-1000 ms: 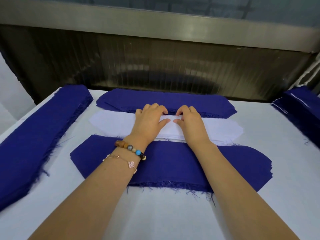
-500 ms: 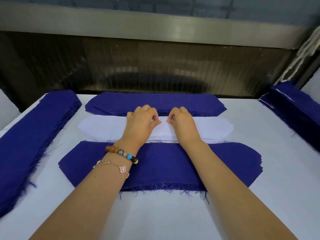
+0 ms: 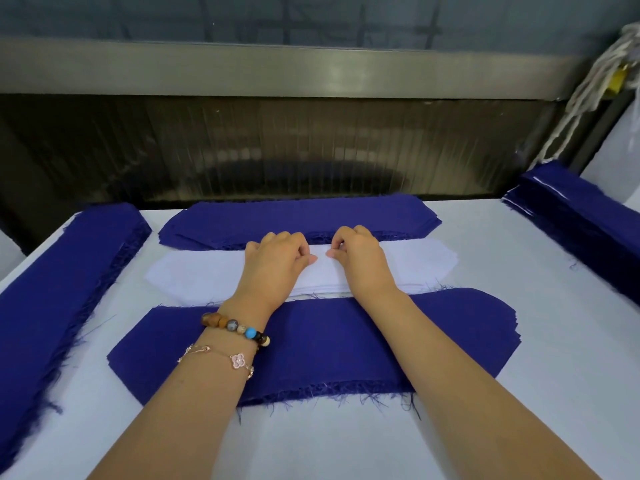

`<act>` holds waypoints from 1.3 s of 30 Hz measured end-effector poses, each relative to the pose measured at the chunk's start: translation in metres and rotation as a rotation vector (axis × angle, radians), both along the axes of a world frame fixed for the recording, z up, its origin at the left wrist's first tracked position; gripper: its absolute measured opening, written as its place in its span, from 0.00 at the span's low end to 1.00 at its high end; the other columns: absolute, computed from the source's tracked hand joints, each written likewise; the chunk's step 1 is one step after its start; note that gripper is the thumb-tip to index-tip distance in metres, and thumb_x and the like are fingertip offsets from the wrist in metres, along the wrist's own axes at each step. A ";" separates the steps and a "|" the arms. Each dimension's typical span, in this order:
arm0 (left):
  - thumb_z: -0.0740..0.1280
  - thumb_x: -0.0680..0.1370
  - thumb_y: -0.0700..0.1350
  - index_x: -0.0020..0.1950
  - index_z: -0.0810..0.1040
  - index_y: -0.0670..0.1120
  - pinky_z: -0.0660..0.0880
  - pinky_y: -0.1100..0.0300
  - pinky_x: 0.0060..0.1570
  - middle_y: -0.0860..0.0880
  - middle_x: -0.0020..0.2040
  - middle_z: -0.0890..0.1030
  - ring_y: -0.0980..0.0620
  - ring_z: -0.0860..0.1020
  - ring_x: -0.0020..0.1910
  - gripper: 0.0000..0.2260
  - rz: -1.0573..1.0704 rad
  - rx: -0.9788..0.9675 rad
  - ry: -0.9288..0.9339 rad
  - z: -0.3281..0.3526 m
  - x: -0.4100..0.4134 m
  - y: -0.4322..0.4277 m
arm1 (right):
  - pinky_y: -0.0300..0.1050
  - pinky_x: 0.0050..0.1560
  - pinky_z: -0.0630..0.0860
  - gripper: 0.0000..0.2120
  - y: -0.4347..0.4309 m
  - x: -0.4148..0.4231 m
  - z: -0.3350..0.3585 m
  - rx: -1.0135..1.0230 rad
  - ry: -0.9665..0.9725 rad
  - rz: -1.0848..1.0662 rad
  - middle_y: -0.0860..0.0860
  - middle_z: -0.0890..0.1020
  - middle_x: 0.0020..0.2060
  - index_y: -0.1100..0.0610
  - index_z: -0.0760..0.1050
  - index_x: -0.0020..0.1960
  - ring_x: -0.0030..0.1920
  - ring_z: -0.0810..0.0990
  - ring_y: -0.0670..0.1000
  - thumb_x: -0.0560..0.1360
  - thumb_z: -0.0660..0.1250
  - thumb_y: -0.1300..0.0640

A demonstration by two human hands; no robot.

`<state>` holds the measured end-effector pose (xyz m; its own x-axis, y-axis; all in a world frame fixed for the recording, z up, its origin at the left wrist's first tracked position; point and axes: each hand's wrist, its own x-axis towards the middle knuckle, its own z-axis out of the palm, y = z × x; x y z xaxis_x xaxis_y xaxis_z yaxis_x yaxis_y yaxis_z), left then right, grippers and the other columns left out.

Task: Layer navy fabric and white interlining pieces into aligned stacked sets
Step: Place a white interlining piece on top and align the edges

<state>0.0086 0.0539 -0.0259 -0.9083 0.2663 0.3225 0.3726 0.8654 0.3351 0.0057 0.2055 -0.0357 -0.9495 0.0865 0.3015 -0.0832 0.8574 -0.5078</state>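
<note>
A stack of white interlining pieces [image 3: 201, 277] lies across the middle of the table. My left hand [image 3: 277, 259] and my right hand [image 3: 360, 259] rest on its centre, fingers curled, thumbs and fingertips pinching at the top sheet near each other. A stack of navy fabric pieces [image 3: 311, 344] lies nearer to me, under my forearms. Another navy stack [image 3: 294, 216] lies behind the white one. Whether the top white sheet is lifted cannot be told.
A long navy stack [image 3: 59, 282] runs along the left table edge and another navy stack [image 3: 575, 216] sits at the right. A dark machine opening with a metal bar [image 3: 311, 71] stands behind the table. White cord [image 3: 585, 95] hangs at upper right. The table cover [image 3: 329, 441] is white.
The fingers of both hands have curled in more on the white stack and the hands stand slightly further apart. The view has shifted a little to the left.
</note>
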 end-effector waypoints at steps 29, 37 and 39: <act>0.64 0.80 0.52 0.49 0.70 0.53 0.68 0.54 0.54 0.56 0.46 0.76 0.54 0.73 0.46 0.05 -0.091 0.115 0.045 -0.001 0.003 -0.004 | 0.49 0.63 0.55 0.16 0.012 0.012 0.004 0.344 0.054 0.129 0.45 0.76 0.47 0.48 0.68 0.54 0.51 0.71 0.48 0.78 0.53 0.37; 0.64 0.74 0.67 0.36 0.66 0.54 0.64 0.45 0.60 0.55 0.47 0.73 0.49 0.73 0.53 0.18 0.148 -0.198 -0.270 0.025 -0.013 -0.047 | 0.53 0.63 0.58 0.22 0.083 0.012 0.029 0.468 -0.200 -0.024 0.49 0.79 0.48 0.49 0.72 0.57 0.57 0.72 0.54 0.74 0.61 0.34; 0.65 0.75 0.63 0.38 0.68 0.55 0.61 0.41 0.63 0.55 0.51 0.74 0.48 0.72 0.57 0.15 0.218 -0.225 -0.321 0.032 -0.013 -0.073 | 0.54 0.62 0.59 0.20 0.104 0.014 0.033 0.489 -0.254 -0.128 0.50 0.78 0.50 0.49 0.73 0.57 0.58 0.72 0.54 0.75 0.61 0.36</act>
<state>-0.0041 -0.0190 0.0062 -0.9956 0.0893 -0.0287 0.0819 0.9768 0.1981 0.0201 0.3097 -0.0030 -0.9887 0.1128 0.0990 0.1094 0.9932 -0.0392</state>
